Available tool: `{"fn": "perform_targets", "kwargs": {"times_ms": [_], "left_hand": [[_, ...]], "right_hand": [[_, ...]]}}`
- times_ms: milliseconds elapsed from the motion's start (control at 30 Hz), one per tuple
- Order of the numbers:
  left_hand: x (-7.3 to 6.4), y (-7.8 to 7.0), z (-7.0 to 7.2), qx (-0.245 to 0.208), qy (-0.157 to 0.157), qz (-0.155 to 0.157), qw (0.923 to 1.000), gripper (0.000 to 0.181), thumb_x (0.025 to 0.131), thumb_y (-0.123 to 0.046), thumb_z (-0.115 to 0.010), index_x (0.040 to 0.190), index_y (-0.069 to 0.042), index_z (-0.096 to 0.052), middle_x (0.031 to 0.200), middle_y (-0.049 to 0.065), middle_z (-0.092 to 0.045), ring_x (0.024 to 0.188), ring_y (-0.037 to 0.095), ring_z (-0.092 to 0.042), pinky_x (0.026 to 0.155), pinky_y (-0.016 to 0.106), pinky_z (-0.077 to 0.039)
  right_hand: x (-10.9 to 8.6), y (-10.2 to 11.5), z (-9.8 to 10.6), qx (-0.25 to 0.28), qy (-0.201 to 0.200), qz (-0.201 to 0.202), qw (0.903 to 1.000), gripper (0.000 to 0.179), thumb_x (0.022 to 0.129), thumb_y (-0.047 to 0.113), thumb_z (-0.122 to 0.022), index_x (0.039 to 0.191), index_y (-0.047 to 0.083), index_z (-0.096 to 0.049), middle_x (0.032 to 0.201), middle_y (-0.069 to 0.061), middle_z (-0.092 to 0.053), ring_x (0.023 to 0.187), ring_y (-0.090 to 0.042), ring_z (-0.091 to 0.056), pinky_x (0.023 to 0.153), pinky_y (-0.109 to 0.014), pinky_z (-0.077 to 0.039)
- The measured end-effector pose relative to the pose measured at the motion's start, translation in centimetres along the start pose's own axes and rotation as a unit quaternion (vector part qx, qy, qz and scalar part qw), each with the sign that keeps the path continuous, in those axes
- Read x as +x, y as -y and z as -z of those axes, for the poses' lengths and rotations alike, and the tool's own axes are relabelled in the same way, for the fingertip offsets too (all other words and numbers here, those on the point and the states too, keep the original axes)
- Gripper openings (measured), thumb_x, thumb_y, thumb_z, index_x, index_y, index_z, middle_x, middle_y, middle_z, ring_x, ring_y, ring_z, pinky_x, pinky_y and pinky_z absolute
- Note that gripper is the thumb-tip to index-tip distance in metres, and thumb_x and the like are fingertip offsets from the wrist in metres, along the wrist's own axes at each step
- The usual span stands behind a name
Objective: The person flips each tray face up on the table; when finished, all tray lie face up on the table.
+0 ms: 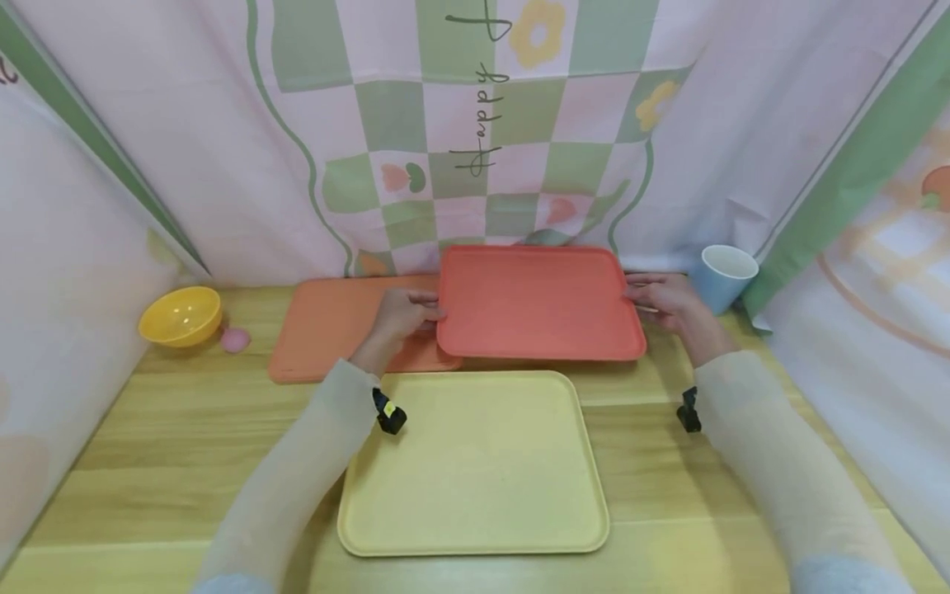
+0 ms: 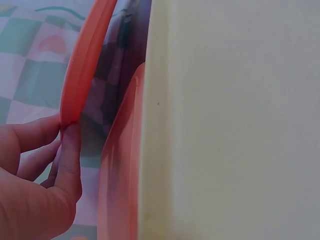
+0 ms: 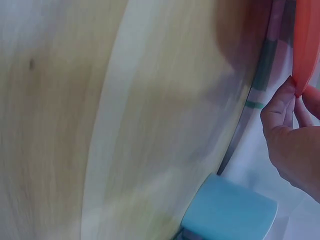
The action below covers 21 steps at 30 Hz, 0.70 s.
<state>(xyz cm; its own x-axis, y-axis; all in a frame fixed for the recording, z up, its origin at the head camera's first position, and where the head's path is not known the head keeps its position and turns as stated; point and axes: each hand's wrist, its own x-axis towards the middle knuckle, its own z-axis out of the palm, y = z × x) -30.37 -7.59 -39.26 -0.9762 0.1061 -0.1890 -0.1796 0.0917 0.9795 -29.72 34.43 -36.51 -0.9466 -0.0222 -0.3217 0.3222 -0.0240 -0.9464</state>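
Closest to my head camera, two pale sleeves (image 1: 297, 478) reach forward over the wooden table (image 1: 148, 478), backed by a hanging checked cloth (image 1: 460, 115). On the table I see a yellow tray (image 1: 475, 470) lying flat. Beyond it the red tray (image 1: 542, 305) is held up off the table: the left hand (image 1: 401, 313) pinches its left edge, the right hand (image 1: 666, 299) its right edge. In my head view it overlaps an orange tray (image 1: 326, 326) lying at the back. I also make out a yellow bowl (image 1: 181, 334) at far left, a blue cup (image 1: 717, 285) at far right and, smallest, a pink object (image 1: 235, 340) just beside the bowl.
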Motion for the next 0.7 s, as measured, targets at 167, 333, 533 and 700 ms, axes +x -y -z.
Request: {"fn": "perform_targets", "kwargs": {"times_ms": [167,333,533,700], "left_hand": [[0.2,0.2,-0.7,0.019,-0.001,-0.007,0.9998,0.031,0.089,0.005,-0.073,0.119,0.008,-0.07,0.112,0.023,-0.071,0.085,0.023,-0.074,0.082,0.036,-0.06],[0.4,0.3,-1.1,0.012,0.005,-0.004,0.9999,0.029,0.092,0.004,-0.07,0.12,0.008,-0.07,0.113,0.023,-0.071,0.091,0.028,-0.074,0.082,0.037,-0.06],[0.6,0.3,-2.1,0.011,0.018,0.003,0.9998,0.029,0.093,0.005,-0.069,0.122,0.008,-0.069,0.116,0.022,-0.07,0.096,0.029,-0.073,0.081,0.035,-0.06],[0.7,0.3,-3.0,0.029,0.023,-0.008,0.9993,0.026,0.092,0.007,-0.069,0.117,0.01,-0.07,0.113,0.024,-0.07,0.091,0.028,-0.074,0.078,0.033,-0.061]], "right_hand": [[0.0,0.2,0.7,0.006,-0.002,-0.008,0.9999,0.022,0.099,-0.006,-0.057,0.097,0.012,-0.071,0.084,0.003,-0.072,0.08,-0.008,-0.068,0.076,-0.025,-0.057],[0.4,0.3,1.0,-0.027,-0.006,-0.01,0.9996,0.032,0.1,-0.005,-0.055,0.132,0.001,-0.056,0.084,0.007,-0.072,0.08,-0.005,-0.067,0.078,-0.024,-0.056],[0.2,0.1,1.7,-0.033,-0.018,-0.022,0.9991,0.03,0.1,-0.005,-0.056,0.127,0.007,-0.062,0.082,0.006,-0.073,0.079,-0.004,-0.068,0.076,-0.024,-0.057],[0.1,-0.3,2.3,-0.026,-0.018,-0.028,0.9991,0.031,0.1,-0.004,-0.057,0.093,0.021,-0.072,0.08,0.005,-0.074,0.077,-0.004,-0.069,0.073,-0.024,-0.058]]}}
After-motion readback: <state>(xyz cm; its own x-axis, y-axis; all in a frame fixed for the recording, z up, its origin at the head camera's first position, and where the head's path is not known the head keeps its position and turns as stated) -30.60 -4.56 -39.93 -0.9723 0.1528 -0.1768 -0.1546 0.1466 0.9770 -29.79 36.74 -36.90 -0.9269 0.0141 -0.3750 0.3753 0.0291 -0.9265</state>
